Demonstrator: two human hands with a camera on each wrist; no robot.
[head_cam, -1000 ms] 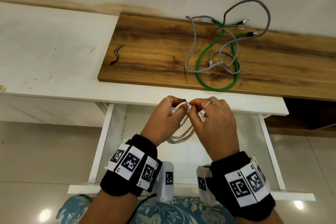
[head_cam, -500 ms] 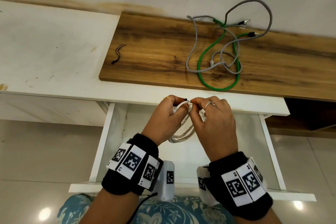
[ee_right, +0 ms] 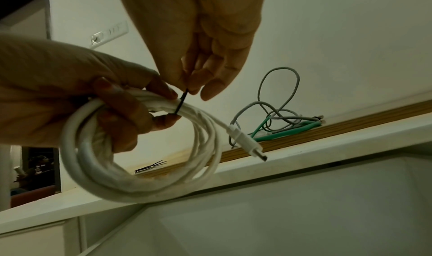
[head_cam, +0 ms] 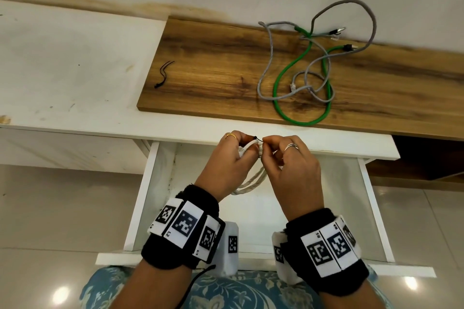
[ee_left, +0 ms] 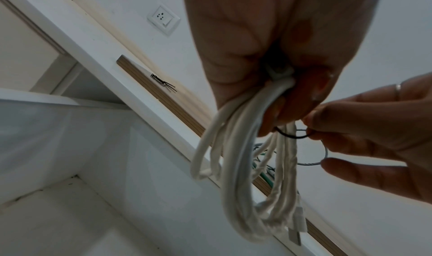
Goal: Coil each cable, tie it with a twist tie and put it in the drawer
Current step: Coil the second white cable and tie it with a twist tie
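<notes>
My left hand (head_cam: 232, 155) grips a coiled white cable (head_cam: 251, 180) above the open white drawer (head_cam: 148, 190), fingers curled round the bundle (ee_right: 145, 169). A black twist tie (ee_right: 181, 102) wraps over the coil beside the left thumb. My right hand (head_cam: 278, 158) pinches the tie's upper end between thumb and forefinger (ee_right: 187, 86). In the left wrist view the tie (ee_left: 290, 135) loops under the coil (ee_left: 247, 167) to the right hand's fingertips (ee_left: 313, 130). The cable's white plug (ee_right: 247, 145) sticks out to the right.
A green cable (head_cam: 296, 78) and grey cables (head_cam: 324, 63), loose and tangled, lie on the wooden board (head_cam: 213, 70) at the back right. Spare black twist ties (head_cam: 163, 74) lie at the board's left end. The white desk top (head_cam: 75, 70) extends left.
The hands have stayed over the drawer with the coil. The fingers have shifted a little at the tie, and the right thumb and forefinger now sit slightly apart from the left thumb.
</notes>
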